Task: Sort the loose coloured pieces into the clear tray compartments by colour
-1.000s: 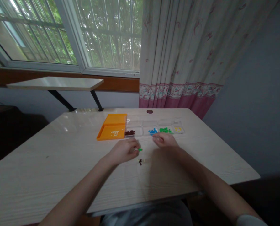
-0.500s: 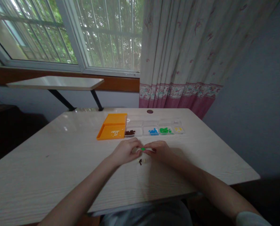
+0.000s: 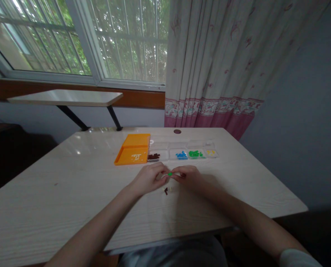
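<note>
A small green piece (image 3: 170, 174), perhaps a toy brick, is pinched between the fingertips of both hands just above the table. My left hand (image 3: 151, 178) grips it from the left, thumb and fingers pressed together. From the right, my right hand (image 3: 188, 176) holds its other side in a similar pinch. Its exact shape is too small to make out. Below the hands, a few brown pieces (image 3: 166, 191) and small whitish pieces (image 3: 171, 189) lie on the table (image 3: 132, 218).
Beyond my hands, an open orange case (image 3: 122, 157) holds white pieces. To its right, clear plastic boxes hold brown pieces (image 3: 153, 157), blue pieces (image 3: 181, 155), green pieces (image 3: 195, 154) and yellow pieces (image 3: 211, 152). A raised shelf (image 3: 68, 98) stands at the back left.
The green piece has risen slightly and turned a little between my fingertips. Both hands have shifted only slightly; the boxes and loose pieces stay put.
</note>
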`<state>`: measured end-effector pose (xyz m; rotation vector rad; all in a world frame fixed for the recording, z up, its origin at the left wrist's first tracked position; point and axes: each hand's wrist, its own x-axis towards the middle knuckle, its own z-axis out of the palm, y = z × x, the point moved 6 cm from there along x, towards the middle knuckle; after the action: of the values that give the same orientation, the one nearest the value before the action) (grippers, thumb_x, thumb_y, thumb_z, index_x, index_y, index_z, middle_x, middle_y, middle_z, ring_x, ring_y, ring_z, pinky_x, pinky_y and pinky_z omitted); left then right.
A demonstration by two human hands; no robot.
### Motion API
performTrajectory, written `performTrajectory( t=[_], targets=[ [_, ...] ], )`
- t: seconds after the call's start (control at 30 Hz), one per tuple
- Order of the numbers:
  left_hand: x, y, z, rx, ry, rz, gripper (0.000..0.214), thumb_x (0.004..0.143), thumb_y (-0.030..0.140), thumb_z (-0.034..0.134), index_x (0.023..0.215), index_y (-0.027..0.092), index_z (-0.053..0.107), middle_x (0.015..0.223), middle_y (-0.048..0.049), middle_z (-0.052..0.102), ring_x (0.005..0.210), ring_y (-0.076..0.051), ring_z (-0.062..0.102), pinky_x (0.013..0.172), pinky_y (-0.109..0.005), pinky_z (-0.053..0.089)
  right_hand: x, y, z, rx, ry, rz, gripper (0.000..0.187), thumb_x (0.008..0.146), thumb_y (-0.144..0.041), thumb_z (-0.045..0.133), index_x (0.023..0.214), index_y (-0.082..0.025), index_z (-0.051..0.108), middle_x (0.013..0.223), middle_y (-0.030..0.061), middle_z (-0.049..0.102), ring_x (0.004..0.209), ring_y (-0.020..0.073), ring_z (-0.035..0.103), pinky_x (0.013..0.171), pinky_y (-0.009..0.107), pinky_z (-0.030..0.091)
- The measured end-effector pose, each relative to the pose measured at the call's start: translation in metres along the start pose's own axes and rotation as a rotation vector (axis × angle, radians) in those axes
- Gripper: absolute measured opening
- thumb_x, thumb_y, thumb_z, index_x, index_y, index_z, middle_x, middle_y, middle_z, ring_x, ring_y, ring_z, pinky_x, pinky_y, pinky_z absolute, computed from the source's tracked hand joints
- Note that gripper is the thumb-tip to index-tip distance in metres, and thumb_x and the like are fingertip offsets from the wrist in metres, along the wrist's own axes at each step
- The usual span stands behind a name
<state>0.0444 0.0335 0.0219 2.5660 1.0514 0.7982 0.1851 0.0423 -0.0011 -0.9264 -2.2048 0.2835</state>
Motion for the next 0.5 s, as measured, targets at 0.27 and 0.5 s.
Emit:
performTrajectory(
  t=[0.27,0.5],
  targets=[
    [-0.005,-0.003,0.008,-0.026,-0.33,-0.062,0.015,0.074,0.031,0.054,0.077,0.017,0.058,0.066,0.0017,0.055,0.057,-0.009,0.047,0.054,-0.018,0.033,0.005,0.002,-0.041,-0.168,0.29,-0.08,0.021,0.079,-0.036,0.055,0.079,-0.02,0.068,0.062,0.0003,0.066,0.049,0.0079,0.054,0.055,0.018,0.042],
    [-0.009,-0.004,0.019,-0.02,-0.457,-0.055,0.008,0.068,0.022,0.057,0.074,0.017,0.057,0.068,0.0021,0.057,0.059,-0.009,0.048,0.056,-0.018,0.033,0.007,0.011,-0.065,-0.248,0.386,-0.082,0.022,0.08,-0.035,0.055,0.082,-0.017,0.068,0.052,-0.0016,0.059,0.044,0.0069,0.049,0.05,0.017,0.04]
  ],
)
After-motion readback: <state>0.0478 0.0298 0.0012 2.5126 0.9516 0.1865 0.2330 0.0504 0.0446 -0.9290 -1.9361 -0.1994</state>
